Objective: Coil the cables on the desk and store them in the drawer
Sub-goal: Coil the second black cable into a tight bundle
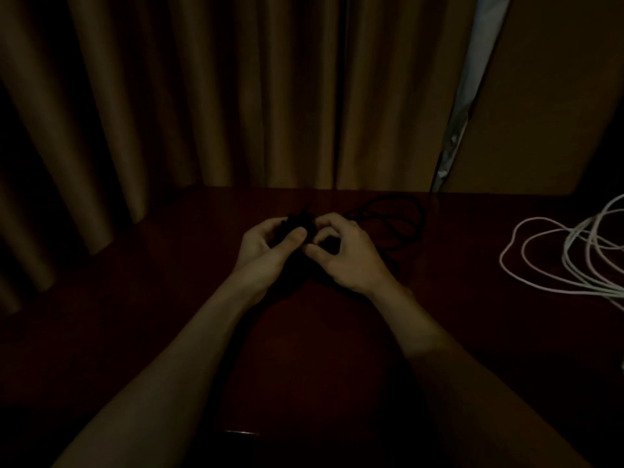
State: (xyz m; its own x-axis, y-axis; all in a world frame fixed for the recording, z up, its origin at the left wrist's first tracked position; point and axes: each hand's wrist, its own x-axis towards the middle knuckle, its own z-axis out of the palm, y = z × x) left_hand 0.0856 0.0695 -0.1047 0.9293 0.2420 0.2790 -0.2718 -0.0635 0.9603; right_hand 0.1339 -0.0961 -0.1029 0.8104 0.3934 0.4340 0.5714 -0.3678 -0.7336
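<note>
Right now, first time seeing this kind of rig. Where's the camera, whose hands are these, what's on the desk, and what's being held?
There is no machine here. A person works bare-handed, and the single picture comes from a camera worn on their head, looking forward and down.

The left hand grips a small bundle of black cable. The right hand curls in beside it and seems to pinch the same cable, though the light is dim. The rest of that cable lies in loose loops on the dark desk, just behind the right hand.

A white cable lies uncoiled at the desk's right edge, and a curtain hangs behind. No drawer is in view.
</note>
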